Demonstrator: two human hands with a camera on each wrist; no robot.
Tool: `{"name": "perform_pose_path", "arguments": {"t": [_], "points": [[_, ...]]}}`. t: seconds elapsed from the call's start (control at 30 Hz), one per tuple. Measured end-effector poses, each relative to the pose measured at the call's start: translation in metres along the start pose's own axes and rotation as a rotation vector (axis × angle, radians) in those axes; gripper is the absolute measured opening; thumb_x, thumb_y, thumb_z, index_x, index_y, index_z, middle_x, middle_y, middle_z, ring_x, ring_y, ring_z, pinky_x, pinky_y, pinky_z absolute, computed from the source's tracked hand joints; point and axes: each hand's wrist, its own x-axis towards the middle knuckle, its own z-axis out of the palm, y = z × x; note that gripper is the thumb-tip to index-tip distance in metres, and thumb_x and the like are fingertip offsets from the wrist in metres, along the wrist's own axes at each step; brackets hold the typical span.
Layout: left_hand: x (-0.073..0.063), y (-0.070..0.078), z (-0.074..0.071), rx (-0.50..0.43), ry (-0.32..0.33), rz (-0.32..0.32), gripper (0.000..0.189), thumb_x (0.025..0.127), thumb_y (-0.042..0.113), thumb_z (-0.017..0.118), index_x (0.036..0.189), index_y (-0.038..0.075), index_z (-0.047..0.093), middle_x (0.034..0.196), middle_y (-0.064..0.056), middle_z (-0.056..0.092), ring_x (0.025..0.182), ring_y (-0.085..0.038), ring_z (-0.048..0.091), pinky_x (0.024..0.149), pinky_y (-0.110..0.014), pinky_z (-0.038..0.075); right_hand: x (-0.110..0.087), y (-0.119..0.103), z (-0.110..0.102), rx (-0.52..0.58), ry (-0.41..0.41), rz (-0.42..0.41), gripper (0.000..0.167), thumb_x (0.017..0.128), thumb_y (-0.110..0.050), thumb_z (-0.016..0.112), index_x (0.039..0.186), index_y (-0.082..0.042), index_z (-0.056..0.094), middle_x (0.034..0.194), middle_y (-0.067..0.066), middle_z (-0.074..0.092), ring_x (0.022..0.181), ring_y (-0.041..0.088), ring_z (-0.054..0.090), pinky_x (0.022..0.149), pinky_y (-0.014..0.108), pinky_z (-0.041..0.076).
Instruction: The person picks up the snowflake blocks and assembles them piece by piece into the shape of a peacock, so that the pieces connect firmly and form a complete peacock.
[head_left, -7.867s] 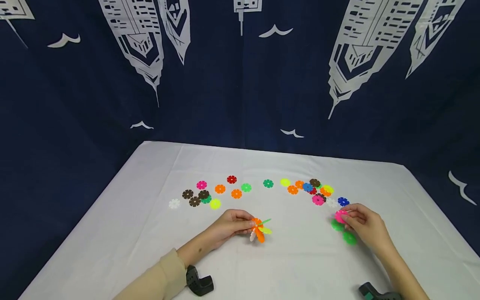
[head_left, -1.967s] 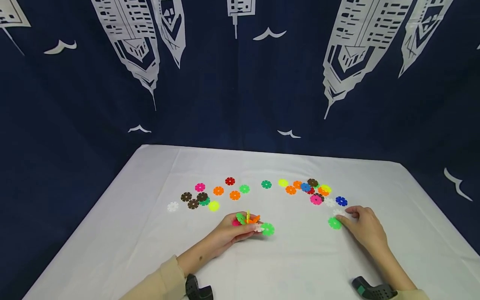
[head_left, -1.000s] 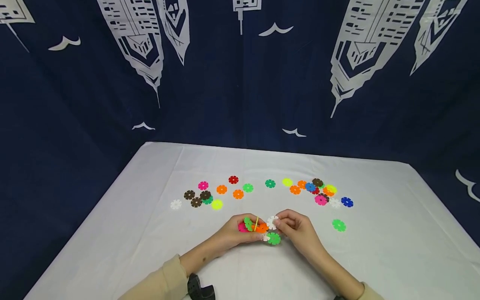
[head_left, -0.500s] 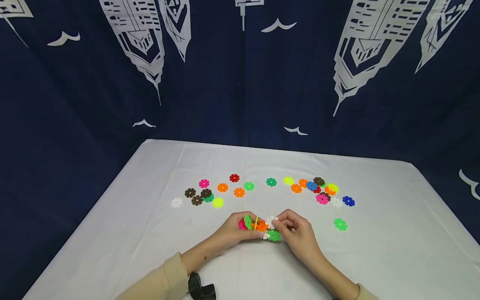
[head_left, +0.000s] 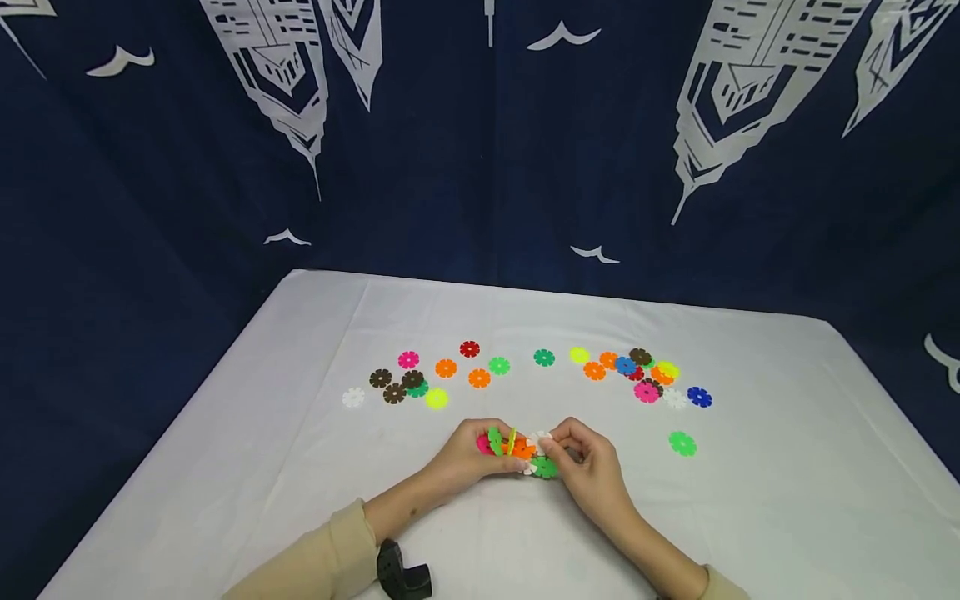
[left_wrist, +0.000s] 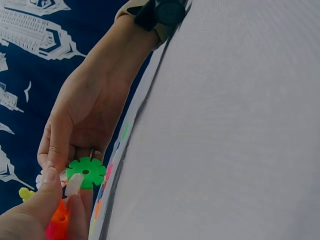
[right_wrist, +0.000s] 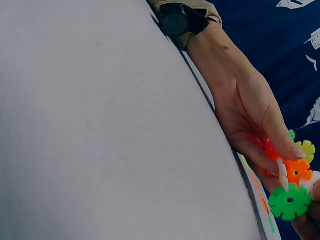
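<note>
Near the table's front middle, my left hand [head_left: 461, 458] grips a cluster of joined, notched plastic discs. It includes an orange disc [head_left: 522, 449], a yellow disc [head_left: 512, 442] seen edge-on, a pink disc [head_left: 484, 444] and a green disc [right_wrist: 290, 201] at the lower end. My right hand [head_left: 596, 475] pinches a white disc [head_left: 536, 442] between thumb and finger, its edge right at the orange disc. A smaller white piece [left_wrist: 74, 184] stands beside the green disc in the left wrist view. Fingers hide part of the cluster.
Loose notched discs lie in an arc farther back on the white table [head_left: 300, 467], with brown discs [head_left: 394, 393] at left and an overlapping heap around a blue disc [head_left: 626, 365] at right. A single green disc [head_left: 682, 443] lies right of my right hand.
My right hand picked up the white disc at right and brought it left to the cluster. The cluster has gained pink and green discs since the oldest frame; lately the hands barely shift.
</note>
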Motion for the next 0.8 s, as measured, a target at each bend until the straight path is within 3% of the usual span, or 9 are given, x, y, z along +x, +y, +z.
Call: {"name": "perform_pose_path", "arguments": {"t": [0.17,0.4,0.63,0.8], "points": [[0.001,0.0,-0.001,0.007,-0.007,0.009,0.021,0.074,0.004,0.079,0.09,0.004,0.067,0.077,-0.003,0.064,0.07,-0.012,0.055,0.067,-0.023,0.049,0.001,0.014,0.0,-0.009,-0.03,0.061,0.016,0.081,0.006,0.068,0.074,-0.005,0.059,0.057,-0.003,0.059,0.056,0.007,0.047,0.056,0.021,0.039],[0.005,0.0,-0.001,-0.024,-0.021,0.012,0.022,0.075,0.006,0.078,0.093,0.004,0.066,0.082,-0.003,0.064,0.073,-0.012,0.055,0.068,-0.023,0.049,0.003,0.02,-0.005,-0.014,-0.05,0.008,0.014,0.082,0.006,0.067,0.077,-0.004,0.059,0.06,-0.001,0.061,0.067,0.012,0.054,0.065,0.024,0.042],[0.001,0.0,-0.002,-0.1,-0.044,-0.019,0.031,0.079,0.01,0.076,0.108,0.008,0.064,0.1,-0.006,0.064,0.084,-0.017,0.058,0.077,-0.027,0.051,0.004,0.015,-0.012,0.002,-0.053,0.066,0.003,0.084,-0.007,0.07,0.085,-0.007,0.067,0.076,-0.005,0.066,0.078,0.013,0.06,0.072,0.024,0.046],[-0.002,0.002,-0.002,-0.129,-0.037,-0.044,0.042,0.08,0.013,0.075,0.116,0.01,0.054,0.108,-0.008,0.057,0.091,-0.019,0.056,0.08,-0.029,0.049,0.009,0.017,-0.031,-0.005,-0.083,0.141,0.013,0.09,-0.014,0.064,0.098,-0.005,0.069,0.091,0.001,0.068,0.085,0.018,0.059,0.067,0.025,0.047]]}}
